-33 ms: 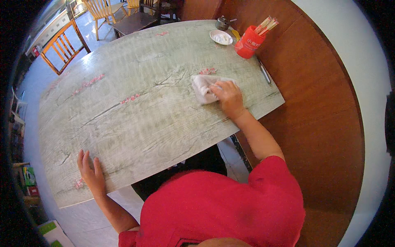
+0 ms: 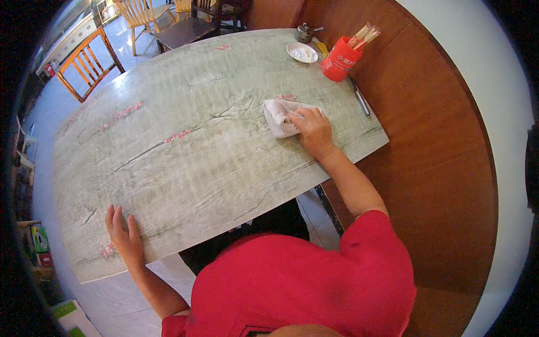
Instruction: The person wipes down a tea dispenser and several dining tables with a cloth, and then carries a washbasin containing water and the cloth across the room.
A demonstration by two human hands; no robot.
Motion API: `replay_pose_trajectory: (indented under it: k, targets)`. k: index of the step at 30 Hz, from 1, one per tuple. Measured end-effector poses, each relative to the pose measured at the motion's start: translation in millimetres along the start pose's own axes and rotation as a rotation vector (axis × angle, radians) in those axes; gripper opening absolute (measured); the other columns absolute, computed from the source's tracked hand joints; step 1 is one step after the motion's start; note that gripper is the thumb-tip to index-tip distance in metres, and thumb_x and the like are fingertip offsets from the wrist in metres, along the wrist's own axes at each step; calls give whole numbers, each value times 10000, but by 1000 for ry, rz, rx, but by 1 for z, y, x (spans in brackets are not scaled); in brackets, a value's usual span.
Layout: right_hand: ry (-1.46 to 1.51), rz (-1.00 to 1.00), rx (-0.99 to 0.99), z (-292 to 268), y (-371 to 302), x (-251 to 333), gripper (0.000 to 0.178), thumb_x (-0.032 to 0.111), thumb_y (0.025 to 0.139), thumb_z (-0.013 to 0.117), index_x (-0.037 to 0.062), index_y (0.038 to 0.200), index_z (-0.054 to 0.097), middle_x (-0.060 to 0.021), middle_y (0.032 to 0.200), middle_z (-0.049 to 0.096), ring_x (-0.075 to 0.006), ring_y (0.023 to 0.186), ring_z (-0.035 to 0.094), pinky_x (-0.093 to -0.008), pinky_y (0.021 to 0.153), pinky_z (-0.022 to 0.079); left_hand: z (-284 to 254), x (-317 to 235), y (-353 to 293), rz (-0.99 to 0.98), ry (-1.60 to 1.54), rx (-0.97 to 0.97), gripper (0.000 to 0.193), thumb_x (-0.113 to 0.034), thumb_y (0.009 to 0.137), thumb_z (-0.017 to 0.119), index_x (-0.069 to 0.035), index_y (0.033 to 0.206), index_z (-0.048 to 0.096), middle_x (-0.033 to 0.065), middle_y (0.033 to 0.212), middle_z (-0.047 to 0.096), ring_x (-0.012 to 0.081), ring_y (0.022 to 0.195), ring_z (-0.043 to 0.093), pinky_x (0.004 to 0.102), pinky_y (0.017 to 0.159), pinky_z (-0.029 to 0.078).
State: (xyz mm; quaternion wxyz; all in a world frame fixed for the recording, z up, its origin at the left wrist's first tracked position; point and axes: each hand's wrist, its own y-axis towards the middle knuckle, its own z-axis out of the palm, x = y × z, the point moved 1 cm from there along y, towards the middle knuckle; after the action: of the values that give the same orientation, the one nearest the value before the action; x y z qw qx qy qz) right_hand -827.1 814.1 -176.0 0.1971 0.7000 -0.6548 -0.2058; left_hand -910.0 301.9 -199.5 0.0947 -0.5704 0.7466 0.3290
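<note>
My right hand (image 2: 315, 132) grips a folded white cloth (image 2: 278, 119) and presses it on the wood-patterned tabletop (image 2: 185, 180), right of the middle. The fingers curl over the cloth's right side and hide part of it. At the table's near left edge my left hand (image 2: 126, 236) lies on the surface. Its fingers are stretched out with gaps between them, and nothing is in it. Pink blossom prints and dark branch lines mark the greenish-grey top.
In the far right corner stand a red holder (image 2: 340, 60) with wrapped chopsticks, a small white dish (image 2: 302, 53) and a dark lidded pot (image 2: 304, 33). A pen (image 2: 362, 102) lies along the right edge, beside a brown wooden panel (image 2: 426, 140). A wooden chair (image 2: 90, 64) stands beyond the left side.
My right hand and the cloth have slid slightly away from me across the tabletop. My left hand stays where it was.
</note>
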Motion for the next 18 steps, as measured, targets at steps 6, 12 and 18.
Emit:
replay_pose_trajectory:
  k: [6, 12, 18]
  targets:
    - [399, 215, 351, -38, 47, -35, 453, 172, 717, 688, 76, 1149, 589, -122, 1125, 596, -284, 972, 581, -379, 857, 463, 1, 12, -8, 17, 124, -30, 334, -77, 843, 592, -2, 1167, 565, 176, 1319, 488, 337, 1234, 443, 401, 1027, 345]
    - [-2, 514, -223, -33, 95, -180, 522, 199, 756, 625, 45, 1242, 516, -177, 1281, 508, -330, 1185, 495, -396, 998, 400, 4, 1, 0, 17, 170, -23, 318, -102, 830, 613, -13, 1134, 590, 169, 1289, 514, 335, 1198, 471, 395, 1005, 372]
    - [-119, 609, -2, -14, 109, -226, 552, 271, 782, 646, 56, 1267, 493, -218, 1247, 515, -382, 1135, 515, -446, 952, 427, -1, 1, -4, -42, 179, -49, 298, -125, 816, 626, -15, 1093, 605, 147, 1267, 532, 323, 1176, 483, 393, 984, 394]
